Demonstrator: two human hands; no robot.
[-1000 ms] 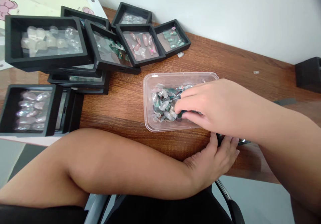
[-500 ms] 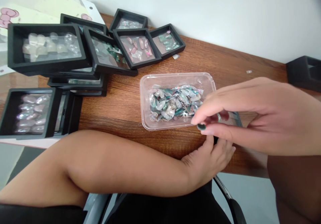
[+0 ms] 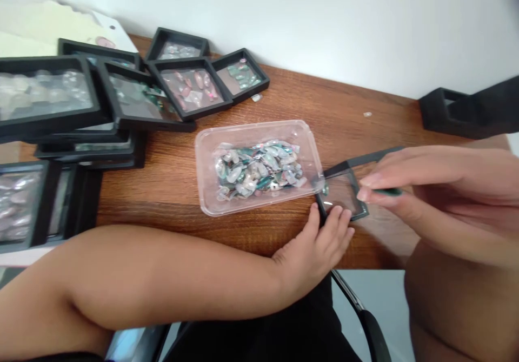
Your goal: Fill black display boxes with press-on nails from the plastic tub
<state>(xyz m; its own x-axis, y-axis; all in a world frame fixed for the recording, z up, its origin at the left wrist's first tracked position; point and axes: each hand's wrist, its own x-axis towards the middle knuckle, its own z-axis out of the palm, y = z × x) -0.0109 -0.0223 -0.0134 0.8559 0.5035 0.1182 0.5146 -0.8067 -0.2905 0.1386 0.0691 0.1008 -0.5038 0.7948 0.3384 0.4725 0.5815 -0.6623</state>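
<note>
A small dark green nail tip [image 3: 388, 191] is pinched between the thumb and forefinger of my right hand [image 3: 438, 194], over the right edge of an opened black frame with clear film [image 3: 340, 191]. One small green piece [image 3: 325, 189] lies at the film's left side. My left hand [image 3: 318, 240] rests palm down with its fingers apart, the fingertips touching the frame's near edge. Against the frame's left side stands a clear plastic tub [image 3: 206, 189], with many green, white and clear nail tips [image 3: 259, 170] in it.
Several black frames with nail sets [image 3: 190, 89] are stacked at the left on the wooden table [image 3: 162, 189]. A black holder [image 3: 446, 113] stands at the back right by the wall. Small loose pieces lie behind the tub, one of them [image 3: 367, 114] towards the holder.
The view has shifted right. My right hand has moved right, away from the tub, still pinching the green nail tip, and the opened frame now shows. My left hand stays at the frame's near edge.
</note>
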